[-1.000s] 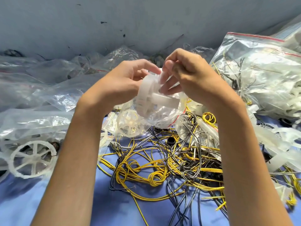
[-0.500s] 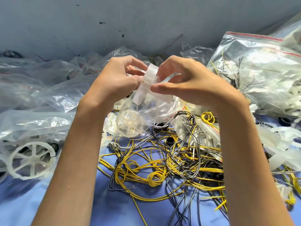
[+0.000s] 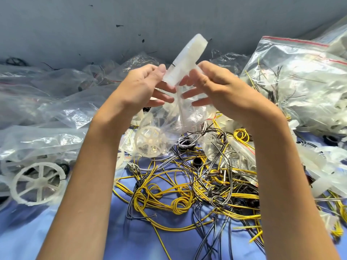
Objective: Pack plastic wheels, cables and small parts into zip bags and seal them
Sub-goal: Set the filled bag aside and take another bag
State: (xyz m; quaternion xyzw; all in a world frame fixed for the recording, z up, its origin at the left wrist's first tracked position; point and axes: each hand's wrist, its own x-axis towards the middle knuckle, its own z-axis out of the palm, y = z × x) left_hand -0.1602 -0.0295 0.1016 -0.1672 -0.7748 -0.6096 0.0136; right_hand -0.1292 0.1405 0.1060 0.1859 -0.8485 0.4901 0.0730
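Head view, looking down over both forearms.

Left hand (image 3: 142, 87) and right hand (image 3: 219, 89) raised together at centre, thumbs facing each other. Between them a translucent white plastic wheel (image 3: 187, 59), seen edge-on, tilted up and to the right, its upper end well above the fingers. Left thumb presses the wheel's lower left rim; right thumb presses the lower right rim. Fingers (image 3: 165, 99) of both hands are spread and nearly straight beneath, so each hand pinches the wheel's lower end between thumb and fingers.

Clear plastic zip bag (image 3: 187, 117) hangs directly below the hands, with the wheel's lower end at its mouth. The film is too glary to tell whether the fingers are inside the bag or behind it. A second white spoked wheel (image 3: 150, 141) sits in the bag's bottom left corner, resting on the surface.

Under and in front of the bag: a tangle of yellow and black cables (image 3: 187, 196) on a blue cloth surface (image 3: 131, 241). A small black ring part (image 3: 197, 162) lies among the cables.

Lower left: a larger white spoked wheel (image 3: 38, 182), lying flat among crumpled clear bags.

Right: a large filled zip bag with a red seal line (image 3: 300, 81), packed with white parts and wires. Grey wall (image 3: 169, 15) behind.
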